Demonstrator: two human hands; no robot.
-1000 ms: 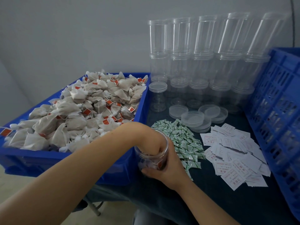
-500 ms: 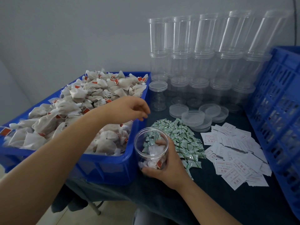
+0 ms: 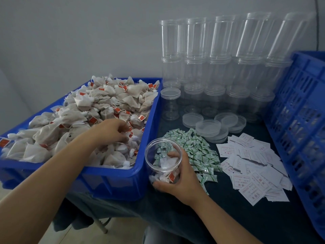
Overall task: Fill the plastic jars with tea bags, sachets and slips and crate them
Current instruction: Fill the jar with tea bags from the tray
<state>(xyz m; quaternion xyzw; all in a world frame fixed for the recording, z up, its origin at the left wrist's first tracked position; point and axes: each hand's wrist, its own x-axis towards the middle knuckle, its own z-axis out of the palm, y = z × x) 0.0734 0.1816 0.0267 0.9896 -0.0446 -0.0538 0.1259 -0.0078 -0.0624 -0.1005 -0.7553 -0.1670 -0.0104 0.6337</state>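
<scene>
At nine o'clock, the left hand curls its grip among tea bags in the blue bin. At six o'clock on the surface, the right hand grips an open jar holding tea bags. Sachets lie just beside it, slips toward three o'clock.

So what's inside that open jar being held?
The jar gripped by the right hand holds a few white tea bags, one showing a red tag. The exact count is unclear, since fingers cover part.
</scene>
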